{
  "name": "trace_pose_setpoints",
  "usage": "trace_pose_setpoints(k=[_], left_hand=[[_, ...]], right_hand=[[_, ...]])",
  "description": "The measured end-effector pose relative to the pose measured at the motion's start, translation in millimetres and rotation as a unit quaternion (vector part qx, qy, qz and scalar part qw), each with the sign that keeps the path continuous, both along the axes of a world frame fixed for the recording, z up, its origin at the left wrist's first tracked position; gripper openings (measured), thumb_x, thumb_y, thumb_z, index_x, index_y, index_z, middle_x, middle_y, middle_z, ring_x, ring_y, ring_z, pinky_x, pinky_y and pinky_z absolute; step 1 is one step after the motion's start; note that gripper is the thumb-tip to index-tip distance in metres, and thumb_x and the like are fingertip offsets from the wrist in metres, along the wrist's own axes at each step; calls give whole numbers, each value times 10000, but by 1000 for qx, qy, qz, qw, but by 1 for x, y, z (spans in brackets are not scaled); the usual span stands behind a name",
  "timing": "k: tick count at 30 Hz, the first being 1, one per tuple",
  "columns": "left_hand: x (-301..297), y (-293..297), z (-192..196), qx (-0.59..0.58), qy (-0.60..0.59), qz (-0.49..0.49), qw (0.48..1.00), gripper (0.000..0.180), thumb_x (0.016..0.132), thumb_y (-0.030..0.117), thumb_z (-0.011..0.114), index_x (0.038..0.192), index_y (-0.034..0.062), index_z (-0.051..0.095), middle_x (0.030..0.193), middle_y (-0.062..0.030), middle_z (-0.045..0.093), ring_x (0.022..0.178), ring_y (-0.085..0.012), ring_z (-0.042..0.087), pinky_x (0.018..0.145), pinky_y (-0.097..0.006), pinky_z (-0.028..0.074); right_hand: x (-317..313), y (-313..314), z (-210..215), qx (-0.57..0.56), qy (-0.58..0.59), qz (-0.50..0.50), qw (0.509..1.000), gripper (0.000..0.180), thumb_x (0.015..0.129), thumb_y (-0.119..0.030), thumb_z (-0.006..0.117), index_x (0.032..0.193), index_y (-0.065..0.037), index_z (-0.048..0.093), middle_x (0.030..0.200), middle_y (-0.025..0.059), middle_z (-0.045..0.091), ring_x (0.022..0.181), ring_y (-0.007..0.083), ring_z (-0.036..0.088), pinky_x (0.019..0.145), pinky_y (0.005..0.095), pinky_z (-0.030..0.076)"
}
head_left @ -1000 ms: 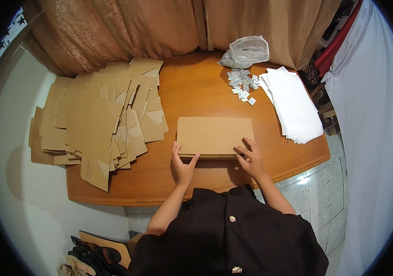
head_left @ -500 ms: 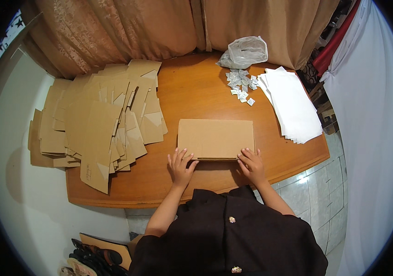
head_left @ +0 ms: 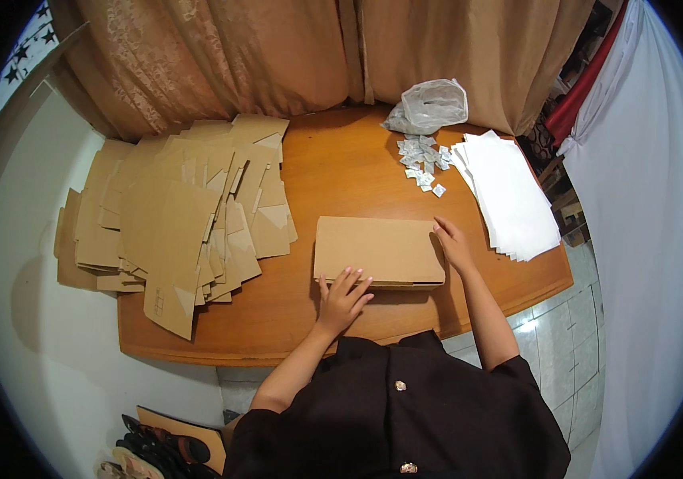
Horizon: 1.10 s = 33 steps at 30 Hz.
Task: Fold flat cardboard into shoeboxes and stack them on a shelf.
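A closed flat brown cardboard box point(head_left: 377, 249) lies on the wooden table point(head_left: 341, 168) in front of me. My left hand point(head_left: 343, 294) rests with spread fingers on the box's near edge, toward its left corner. My right hand point(head_left: 453, 243) touches the box's right end with fingers extended. Neither hand grips anything.
A big heap of flat cardboard blanks point(head_left: 174, 215) covers the table's left side and overhangs it. A stack of white sheets point(head_left: 505, 191), several small silvery sachets point(head_left: 423, 160) and a crumpled clear plastic bag point(head_left: 431, 105) lie at the back right. Curtains hang behind the table.
My right hand slid from the box's near right corner up along its right end. The left hand stayed at the near edge, shifting slightly right.
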<state>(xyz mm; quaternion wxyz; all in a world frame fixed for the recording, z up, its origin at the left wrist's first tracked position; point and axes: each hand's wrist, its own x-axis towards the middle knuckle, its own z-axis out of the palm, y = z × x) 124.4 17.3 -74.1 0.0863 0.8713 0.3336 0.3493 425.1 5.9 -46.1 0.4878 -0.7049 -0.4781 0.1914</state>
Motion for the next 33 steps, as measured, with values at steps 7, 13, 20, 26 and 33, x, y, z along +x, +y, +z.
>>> trace_pose_setpoints(k=[7,13,20,26,33], left_hand=[[-9,22,0,1,11,-7,1000,187,820,221,635,1002,199,669,1089,31,610,1112,-163,523,1012,-588,144],[-8,23,1,-120,-37,86,988,289,844,251,603,1108,141,645,1333,-135,433,1273,-319,352,1052,-583,106],[21,-1,-26,-405,-273,-49,871,678,909,202,470,1458,107,84,1467,-205,180,1344,-319,215,1086,-387,181],[-2,-15,10,-615,-447,-94,643,699,925,114,407,1455,97,-49,1493,-130,144,1350,-235,206,1086,-325,183],[-59,-63,76,-535,-514,-87,665,710,871,50,415,1457,63,14,1508,-101,133,1368,-201,183,1092,-313,167]], right_hand=[[2,-27,-24,-64,162,-2,985,211,864,-181,578,967,2,594,868,65,612,810,137,569,725,273,460],[-34,-82,-26,-70,224,-16,972,181,864,-165,584,919,7,596,802,21,594,742,103,534,690,248,446],[-82,-125,-56,-85,228,106,964,518,916,-181,485,1369,16,331,1359,161,421,1269,233,379,1042,314,293],[-117,-140,-10,-116,226,215,943,694,919,-196,475,1436,2,57,1504,178,74,1395,246,64,1113,330,93],[-134,-132,42,-64,204,378,901,785,893,-255,505,1442,-18,-4,1514,161,-25,1399,257,-21,1114,363,49]])
